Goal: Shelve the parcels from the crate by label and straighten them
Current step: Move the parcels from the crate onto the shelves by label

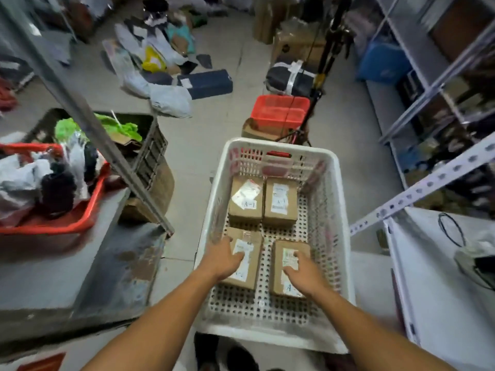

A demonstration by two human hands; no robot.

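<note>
A white perforated crate (332, 210) stands on the floor below me with several small cardboard parcels lying flat in it. The two far parcels (245, 202) (280, 200) lie side by side with white labels; one reads A-1. My left hand (222, 259) lies on the near left parcel (250, 266), thumb at its left edge and fingers over its label. My right hand (304, 274) lies on the near right parcel (280, 266), fingers across its label, which shows an A. Both parcels rest on the crate floor.
A grey shelf (80, 263) at left carries a red basket (53, 223) of bagged goods. Metal shelving (428, 84) lines the right, with a white surface (439, 277) near me. A red crate (280, 109), a black tripod (325, 62), a dark crate (150, 145) and loose parcels lie on the floor.
</note>
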